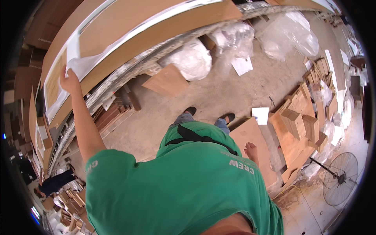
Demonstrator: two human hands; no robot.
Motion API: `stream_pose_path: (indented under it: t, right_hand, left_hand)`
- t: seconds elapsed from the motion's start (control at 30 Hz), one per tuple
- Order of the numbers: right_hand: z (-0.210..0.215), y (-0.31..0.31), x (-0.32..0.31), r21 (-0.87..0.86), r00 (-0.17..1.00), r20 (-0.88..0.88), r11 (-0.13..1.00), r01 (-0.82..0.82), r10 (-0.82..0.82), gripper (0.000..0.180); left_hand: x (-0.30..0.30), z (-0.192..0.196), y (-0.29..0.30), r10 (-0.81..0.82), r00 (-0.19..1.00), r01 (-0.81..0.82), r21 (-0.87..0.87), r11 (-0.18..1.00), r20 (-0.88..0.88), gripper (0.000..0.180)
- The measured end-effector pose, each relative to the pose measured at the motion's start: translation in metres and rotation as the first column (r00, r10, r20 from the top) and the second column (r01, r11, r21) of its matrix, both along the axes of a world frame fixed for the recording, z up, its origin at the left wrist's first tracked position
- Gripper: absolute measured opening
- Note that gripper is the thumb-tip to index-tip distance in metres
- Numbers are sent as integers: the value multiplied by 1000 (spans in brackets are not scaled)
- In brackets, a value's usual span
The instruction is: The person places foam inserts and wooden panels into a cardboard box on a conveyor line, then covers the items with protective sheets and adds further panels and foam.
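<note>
My left hand (70,81) reaches out to the far left, its fingers closed on the edge of a thin white foam sheet (83,65). That sheet lies along the rim of a long brown panel (113,33), which looks like cardboard or board with white strips on it. The panel rests on a raised conveyor-like frame (98,96) wrapped in crinkled plastic. Beside my right hip, my right hand (251,150) hangs with curled fingers, and nothing shows in it. Below that hand a flat cardboard sheet (254,145) lies on the floor.
Bundles of clear plastic wrap (290,37) and a loose brown board (167,80) lie on the floor ahead. To the right are wooden blocks (293,123) on a board and a large fan (340,178). Another person (56,183) is far off at the lower left.
</note>
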State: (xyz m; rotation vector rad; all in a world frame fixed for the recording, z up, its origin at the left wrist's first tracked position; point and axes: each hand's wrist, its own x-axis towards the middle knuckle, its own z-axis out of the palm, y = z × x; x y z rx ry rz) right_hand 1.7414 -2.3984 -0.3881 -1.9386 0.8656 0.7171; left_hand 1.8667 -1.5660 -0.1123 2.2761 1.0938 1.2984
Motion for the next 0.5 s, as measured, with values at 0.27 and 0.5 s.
stream_pose_path:
  t: [0.27,0.5]
  right_hand:
    - [-41,-161,67,-58,976,-206,995,-82,68,28]
    - [-88,-242,133,-63,979,-104,981,-182,175,29]
  left_hand:
    - [21,-113,-318,-462,851,378,-320,869,-251,12]
    - [101,-234,-391,-736,457,348,-661,665,-500,18]
